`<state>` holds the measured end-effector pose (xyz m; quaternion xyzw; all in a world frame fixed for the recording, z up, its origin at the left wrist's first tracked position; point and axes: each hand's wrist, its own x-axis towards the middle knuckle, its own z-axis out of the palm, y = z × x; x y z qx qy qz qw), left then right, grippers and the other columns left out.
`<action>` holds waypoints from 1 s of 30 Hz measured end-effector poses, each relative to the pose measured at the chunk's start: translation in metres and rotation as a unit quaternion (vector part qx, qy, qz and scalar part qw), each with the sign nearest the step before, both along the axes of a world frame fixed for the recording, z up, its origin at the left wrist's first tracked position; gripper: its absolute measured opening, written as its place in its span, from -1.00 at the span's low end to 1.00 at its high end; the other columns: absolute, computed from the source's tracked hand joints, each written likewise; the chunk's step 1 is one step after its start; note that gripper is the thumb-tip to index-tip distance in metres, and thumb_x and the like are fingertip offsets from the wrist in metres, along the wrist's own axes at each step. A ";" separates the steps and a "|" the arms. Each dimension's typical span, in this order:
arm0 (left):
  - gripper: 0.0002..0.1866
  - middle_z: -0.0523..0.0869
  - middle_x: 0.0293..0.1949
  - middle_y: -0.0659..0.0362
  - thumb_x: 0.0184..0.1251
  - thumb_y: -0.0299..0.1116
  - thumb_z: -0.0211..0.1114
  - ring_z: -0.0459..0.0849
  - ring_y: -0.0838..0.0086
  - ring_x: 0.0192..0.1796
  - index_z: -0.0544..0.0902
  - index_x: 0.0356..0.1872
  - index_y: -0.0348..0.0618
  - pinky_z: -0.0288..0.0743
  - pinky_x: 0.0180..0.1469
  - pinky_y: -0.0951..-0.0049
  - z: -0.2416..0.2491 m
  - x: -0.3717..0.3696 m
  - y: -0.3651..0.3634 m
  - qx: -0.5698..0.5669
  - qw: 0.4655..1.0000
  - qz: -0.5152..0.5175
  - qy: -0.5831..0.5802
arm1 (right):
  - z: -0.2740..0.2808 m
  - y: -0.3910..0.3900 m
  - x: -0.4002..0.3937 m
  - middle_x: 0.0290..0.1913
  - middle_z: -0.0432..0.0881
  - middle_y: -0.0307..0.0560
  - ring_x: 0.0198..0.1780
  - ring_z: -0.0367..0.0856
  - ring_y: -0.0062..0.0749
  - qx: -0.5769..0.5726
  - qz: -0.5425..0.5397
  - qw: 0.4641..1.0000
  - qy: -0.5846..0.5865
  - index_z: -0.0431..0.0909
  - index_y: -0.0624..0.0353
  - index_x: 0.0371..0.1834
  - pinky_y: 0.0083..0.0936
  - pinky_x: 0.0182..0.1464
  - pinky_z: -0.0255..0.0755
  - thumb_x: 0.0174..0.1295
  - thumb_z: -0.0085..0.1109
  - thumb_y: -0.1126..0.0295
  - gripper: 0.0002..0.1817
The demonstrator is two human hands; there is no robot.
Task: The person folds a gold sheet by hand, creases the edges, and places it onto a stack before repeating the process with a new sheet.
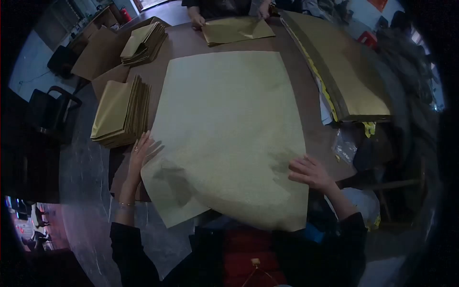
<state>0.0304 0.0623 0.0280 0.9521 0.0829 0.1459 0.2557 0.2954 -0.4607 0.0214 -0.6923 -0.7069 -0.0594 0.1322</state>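
Note:
A large pale yellow-tan sheet of paper (pixel 234 119) lies spread in front of me, its near edge curling up and hanging over the table's front. My left hand (pixel 139 152) is at the sheet's left edge, fingers stretched out and casting a shadow on it. At the right edge, my right hand (pixel 310 172) has its fingers bent over the paper, seemingly gripping it; the thumb is hidden.
Folded gold-brown paper stacks (pixel 119 112) stand at the left, near a cardboard box (pixel 98 55). A thick pile of large sheets (pixel 344 67) fills the right side, by a clear plastic bag (pixel 345 146). Across the table, another person's hands (pixel 197 21) handle a folded sheet (pixel 239 31).

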 end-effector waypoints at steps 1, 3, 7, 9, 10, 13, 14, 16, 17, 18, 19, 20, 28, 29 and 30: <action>-0.50 0.33 0.34 0.13 0.28 -0.39 0.12 0.22 0.29 0.41 0.38 0.28 -0.04 0.08 0.40 0.20 0.004 0.003 -0.001 0.106 0.993 -0.043 0.019 | 0.003 -0.001 0.001 0.39 0.25 -0.17 0.35 0.29 -0.23 0.003 0.008 1.000 0.002 0.27 -0.14 0.34 -0.23 0.36 0.09 0.14 0.08 0.39 -0.39; -0.52 0.41 0.30 0.17 0.26 -0.40 0.16 0.25 0.32 0.40 0.43 0.25 -0.02 0.05 0.42 0.20 0.017 0.007 -0.008 0.210 0.974 -0.082 0.025 | 0.006 -0.006 0.004 0.32 0.37 -0.12 0.31 0.33 -0.18 -0.089 -0.009 0.996 0.002 0.39 -0.06 0.25 -0.21 0.36 0.10 0.20 0.02 0.38 -0.52; -0.68 0.62 0.10 0.21 0.22 -0.39 0.14 0.43 0.32 0.29 0.66 0.00 0.05 0.12 0.39 0.21 0.048 0.012 -0.027 -0.001 0.990 -0.089 0.114 | 0.020 -0.008 0.013 0.18 0.51 -0.06 0.30 0.35 -0.16 0.017 -0.144 0.897 0.416 0.56 0.11 0.08 -0.24 0.37 0.09 0.33 -0.14 0.38 -0.66; -0.66 0.59 0.14 0.19 0.20 -0.43 0.19 0.41 0.32 0.30 0.64 0.03 0.02 0.14 0.40 0.23 0.038 0.012 -0.020 -0.036 0.980 -0.105 0.165 | 0.038 -0.013 0.017 0.14 0.54 -0.06 0.25 0.41 -0.18 -0.011 -0.181 0.881 0.438 0.56 0.14 0.07 -0.26 0.35 0.13 0.34 -0.11 0.35 -0.67; -0.66 0.59 0.14 0.19 0.20 -0.43 0.19 0.41 0.32 0.30 0.64 0.03 0.02 0.14 0.40 0.23 0.035 0.008 -0.023 -0.036 0.980 -0.102 0.165 | 0.041 -0.015 0.019 0.04 0.60 -0.09 0.12 0.49 -0.29 -0.012 -0.205 0.847 0.491 0.58 0.18 0.03 -0.33 0.25 0.25 0.32 -0.03 0.32 -0.69; -0.68 0.63 0.07 0.17 0.20 -0.42 0.24 0.50 0.29 0.22 0.64 0.02 -0.04 0.23 0.36 0.25 0.027 -0.001 -0.035 -0.193 0.964 -0.059 0.171 | 0.036 -0.027 0.032 -0.13 0.67 -0.17 -0.08 0.58 -0.49 -0.031 -0.226 0.812 0.537 0.61 0.26 -0.05 -0.47 0.06 0.42 0.25 0.11 0.32 -0.71; -0.68 0.63 0.07 0.17 0.20 -0.42 0.24 0.50 0.29 0.22 0.64 0.02 -0.04 0.23 0.36 0.25 0.028 -0.006 -0.038 -0.194 0.964 -0.058 0.171 | 0.030 -0.031 0.036 -0.21 0.69 -0.23 -0.16 0.58 -0.59 -0.052 -0.224 0.813 0.534 0.62 0.28 -0.09 -0.53 -0.04 0.47 0.21 0.16 0.35 -0.72; -0.67 0.65 0.03 0.16 0.17 -0.40 0.29 0.52 0.29 0.21 0.64 0.01 -0.04 0.31 0.31 0.26 0.033 -0.013 -0.047 -0.119 0.972 -0.085 0.185 | 0.026 -0.033 0.040 -0.23 0.69 -0.23 -0.18 0.57 -0.61 -0.077 -0.267 0.791 0.544 0.63 0.28 -0.11 -0.55 -0.08 0.46 0.19 0.19 0.38 -0.74; -0.73 0.72 -0.09 0.18 0.21 -0.41 0.28 0.61 0.37 0.08 0.67 -0.05 -0.12 0.47 0.15 0.35 0.029 -0.018 -0.051 -0.102 0.981 -0.077 0.147 | 0.024 -0.033 0.043 -0.25 0.68 -0.24 -0.21 0.56 -0.63 -0.101 -0.309 0.767 0.553 0.63 0.28 -0.13 -0.57 -0.11 0.46 0.17 0.21 0.40 -0.75; -0.73 0.72 -0.09 0.18 0.21 -0.41 0.28 0.61 0.37 0.08 0.67 -0.05 -0.12 0.47 0.15 0.35 0.030 -0.018 -0.050 -0.101 0.981 -0.076 0.146 | 0.020 -0.032 0.050 -0.25 0.68 -0.24 -0.21 0.56 -0.63 -0.100 -0.308 0.768 0.552 0.63 0.28 -0.13 -0.57 -0.11 0.46 0.17 0.21 0.40 -0.75; -0.74 0.73 -0.15 0.14 0.23 -0.41 0.23 0.63 0.45 -0.02 0.66 -0.06 -0.15 0.46 0.10 0.39 0.031 -0.018 -0.049 -0.179 0.965 -0.028 0.187 | 0.017 -0.028 0.062 -0.22 0.68 -0.24 -0.19 0.56 -0.60 -0.058 -0.278 0.758 0.587 0.63 0.26 -0.11 -0.55 -0.10 0.47 0.19 0.19 0.40 -0.76; -0.75 0.74 -0.20 0.10 0.26 -0.42 0.18 0.65 0.52 -0.12 0.66 -0.07 -0.17 0.46 0.05 0.44 0.032 -0.018 -0.048 -0.256 0.940 0.020 0.227 | 0.014 -0.023 0.073 -0.19 0.67 -0.23 -0.17 0.57 -0.58 -0.016 -0.247 0.746 0.619 0.62 0.24 -0.09 -0.53 -0.09 0.47 0.21 0.17 0.39 -0.76; -0.62 0.69 -0.28 0.03 0.19 -0.24 0.21 0.63 0.39 -0.22 0.60 -0.21 -0.48 0.50 -0.20 0.41 -0.025 0.048 0.000 -0.316 0.881 0.233 0.265 | -0.025 0.053 0.149 -0.09 0.62 -0.15 -0.09 0.56 -0.43 0.123 -0.370 0.593 0.705 0.57 0.23 -0.02 -0.48 -0.07 0.46 0.23 0.13 0.29 -0.68; -0.62 0.69 -0.28 0.03 0.19 -0.24 0.21 0.63 0.39 -0.22 0.60 -0.21 -0.48 0.50 -0.20 0.41 -0.039 0.047 0.012 -0.315 0.881 0.234 0.265 | -0.019 0.065 0.141 -0.10 0.62 -0.14 -0.09 0.56 -0.43 0.103 -0.348 0.659 0.659 0.58 0.25 -0.04 -0.48 -0.06 0.46 0.22 0.14 0.26 -0.66; -0.60 0.69 -0.26 -0.02 0.20 -0.22 0.21 0.65 0.31 -0.19 0.59 -0.18 -0.46 0.51 -0.17 0.37 -0.051 0.045 0.020 -0.297 0.890 0.224 0.263 | -0.028 0.063 0.146 -0.10 0.62 -0.14 -0.09 0.56 -0.43 0.102 -0.347 0.659 0.659 0.58 0.25 -0.04 -0.48 -0.06 0.46 0.22 0.14 0.26 -0.66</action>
